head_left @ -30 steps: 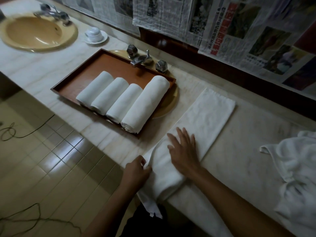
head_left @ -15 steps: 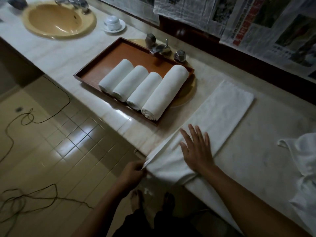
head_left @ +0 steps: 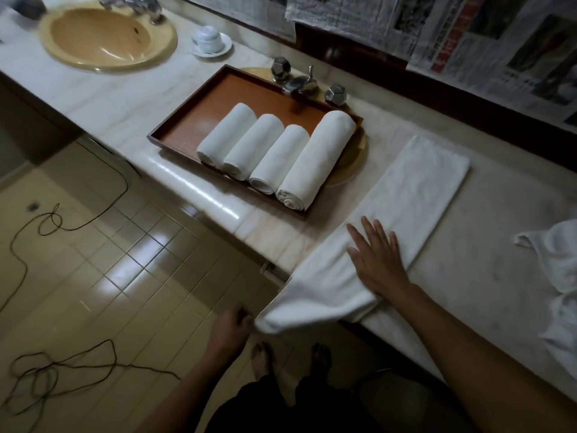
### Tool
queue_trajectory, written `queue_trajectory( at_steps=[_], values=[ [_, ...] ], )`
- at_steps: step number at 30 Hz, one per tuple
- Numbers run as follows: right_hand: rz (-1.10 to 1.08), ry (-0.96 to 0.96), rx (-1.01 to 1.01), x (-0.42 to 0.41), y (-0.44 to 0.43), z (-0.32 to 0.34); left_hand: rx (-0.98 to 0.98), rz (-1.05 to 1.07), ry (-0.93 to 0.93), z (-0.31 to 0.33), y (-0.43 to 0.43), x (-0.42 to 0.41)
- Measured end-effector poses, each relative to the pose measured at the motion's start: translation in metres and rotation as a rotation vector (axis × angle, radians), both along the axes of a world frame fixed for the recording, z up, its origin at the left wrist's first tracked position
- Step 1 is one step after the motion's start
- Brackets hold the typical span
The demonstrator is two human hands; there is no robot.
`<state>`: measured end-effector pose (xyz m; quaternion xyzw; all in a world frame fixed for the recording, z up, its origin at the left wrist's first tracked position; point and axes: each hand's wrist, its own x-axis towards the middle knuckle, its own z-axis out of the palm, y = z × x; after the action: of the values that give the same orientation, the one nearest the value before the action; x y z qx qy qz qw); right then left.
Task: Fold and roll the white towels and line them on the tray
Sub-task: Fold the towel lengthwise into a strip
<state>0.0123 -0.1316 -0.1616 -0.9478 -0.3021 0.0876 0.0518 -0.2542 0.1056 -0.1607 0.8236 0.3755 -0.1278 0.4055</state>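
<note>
Bathroom: marble counter (head_left: 125, 98), yellow basin (head_left: 106, 42), taps (head_left: 299, 82)

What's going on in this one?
A person is folding a white towel spread along the marble counter. The right hand lies flat on it while the left hand pinches its near corner, which hangs past the counter's edge. Four rolled towels lie side by side on the wooden tray. A heap of white cloth sits at right.
</note>
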Motion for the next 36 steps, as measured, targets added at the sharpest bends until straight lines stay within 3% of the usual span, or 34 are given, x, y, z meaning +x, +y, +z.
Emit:
queue_trajectory(
  at_steps=[3, 6, 9, 11, 18, 21, 24, 27, 31, 36],
  values=[
    [-0.178, 0.035, 0.143, -0.023, -0.002, 0.008, 0.095, -0.053, -0.075, 0.011, -0.002, 0.015],
    [-0.547, 0.042, 0.403, -0.058, -0.012, 0.02, 0.124, -0.123, -0.18, 0.029, -0.009, 0.047],
    [-0.869, 0.063, 0.438, -0.088, -0.028, 0.024, 0.15, -0.176, -0.318, 0.046, -0.02, 0.084],
    [-0.96, 0.165, 0.422, -0.102, -0.033, 0.027, 0.171, -0.247, -0.32, 0.051, -0.025, 0.107],
    [-0.89, 0.404, 0.218, -0.109, -0.018, 0.046, 0.313, -0.467, -0.167, 0.054, -0.04, 0.143],
    [-0.925, 0.489, 0.284, -0.106, -0.023, 0.05, 0.309, -0.499, -0.126, 0.054, -0.047, 0.143],
    [-1.034, 0.527, 0.488, -0.106, -0.037, 0.052, 0.264, -0.494, -0.094, 0.053, -0.052, 0.141],
    [-1.1, 0.495, 0.581, -0.119, -0.048, 0.054, 0.244, -0.473, -0.086, 0.054, -0.055, 0.138],
    [-1.132, 0.233, 0.516, -0.135, -0.053, 0.049, 0.205, -0.475, -0.07, 0.052, -0.054, 0.138],
    [-1.092, 0.336, 0.328, -0.127, -0.036, 0.047, 0.169, -0.462, -0.086, 0.054, -0.054, 0.137]
  ],
)
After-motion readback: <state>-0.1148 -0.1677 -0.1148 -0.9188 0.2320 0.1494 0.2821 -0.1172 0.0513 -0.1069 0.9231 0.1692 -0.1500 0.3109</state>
